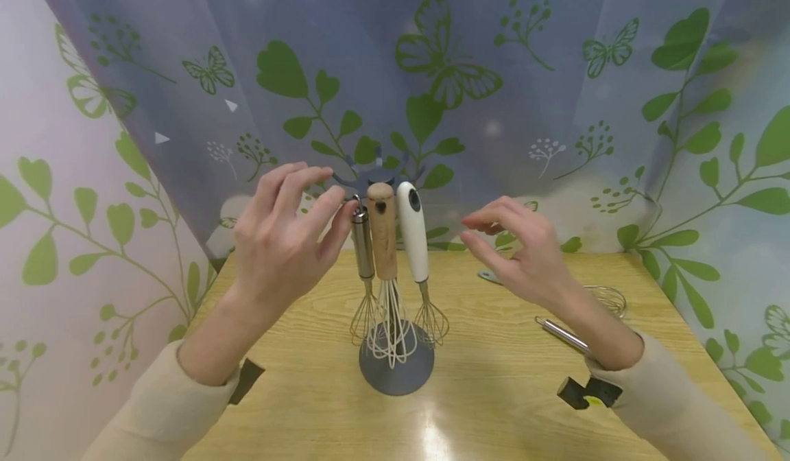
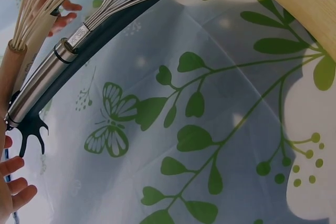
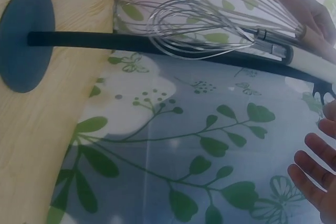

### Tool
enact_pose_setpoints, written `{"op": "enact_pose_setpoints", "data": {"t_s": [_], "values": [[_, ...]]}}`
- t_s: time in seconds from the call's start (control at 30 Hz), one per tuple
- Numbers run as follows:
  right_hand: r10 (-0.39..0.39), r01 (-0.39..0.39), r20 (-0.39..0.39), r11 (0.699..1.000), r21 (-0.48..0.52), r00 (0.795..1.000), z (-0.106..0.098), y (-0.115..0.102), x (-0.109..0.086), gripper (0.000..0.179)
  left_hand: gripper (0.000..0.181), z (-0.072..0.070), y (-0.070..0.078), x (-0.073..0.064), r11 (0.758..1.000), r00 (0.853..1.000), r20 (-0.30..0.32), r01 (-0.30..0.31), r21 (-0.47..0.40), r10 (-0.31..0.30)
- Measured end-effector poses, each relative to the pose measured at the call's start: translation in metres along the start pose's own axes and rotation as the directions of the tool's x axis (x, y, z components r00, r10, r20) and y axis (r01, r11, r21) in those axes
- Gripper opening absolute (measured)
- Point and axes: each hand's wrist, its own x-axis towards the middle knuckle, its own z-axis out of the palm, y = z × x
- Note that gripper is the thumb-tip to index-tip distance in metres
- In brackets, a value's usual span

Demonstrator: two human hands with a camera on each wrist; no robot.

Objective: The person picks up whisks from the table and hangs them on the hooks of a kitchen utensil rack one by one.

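Note:
Three whisks hang from the hooks of a dark grey stand. One has a metal handle, the middle one a wooden handle, and the third a white handle. My left hand is raised at the left, its thumb and index fingertips right beside the metal handle's hanging loop. Its other fingers are loosely bent. To the right of the white handle, my right hand is held up apart from the whisks, fingers relaxed and nothing between them. The right wrist view shows its spread fingers below the stand's hooks.
On the table's right side lie a metal whisk handle, a wire whisk head partly behind my right forearm, and a grey-blue handle end. A leaf-patterned curtain rises behind the wooden table and along both sides.

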Motion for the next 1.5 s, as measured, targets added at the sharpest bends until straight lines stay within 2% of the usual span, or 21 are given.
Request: {"op": "enact_pose_setpoints", "data": {"t_s": [0.07, 0.37, 0.67, 0.97, 1.2, 1.5], "values": [[0.02, -0.02, 0.017, 1.0, -0.009, 1.0, -0.003, 0.003, -0.006, 0.014, 0.017, 0.0, 0.0, 0.0, 1.0, 1.0, 0.001, 0.0, -0.001, 0.0], [0.064, -0.062, 0.045, 0.997, -0.052, 0.997, -0.013, 0.017, -0.032, 0.028, 0.016, 0.0, 0.001, 0.0, 1.0, 1.0, 0.002, 0.002, -0.009, -0.002], [0.152, -0.139, 0.089, 0.982, -0.13, 0.984, -0.024, 0.026, -0.056, 0.031, 0.013, -0.001, 0.0, 0.0, 1.0, 1.0, 0.005, -0.003, -0.004, 0.003], [0.241, -0.215, 0.124, 0.958, -0.189, 0.963, -0.038, 0.042, -0.082, 0.032, 0.014, -0.001, -0.001, 0.001, 1.0, 1.0, 0.005, -0.004, 0.003, 0.004], [0.266, -0.234, 0.16, 0.952, -0.198, 0.95, -0.05, 0.054, -0.101, 0.036, 0.012, -0.001, -0.001, 0.001, 1.0, 1.0, 0.005, -0.005, 0.003, 0.005], [0.346, -0.295, 0.212, 0.925, -0.239, 0.914, -0.065, 0.061, -0.122, 0.035, 0.012, -0.002, 0.0, 0.001, 1.0, 1.0, 0.007, 0.001, -0.001, -0.001]]}}
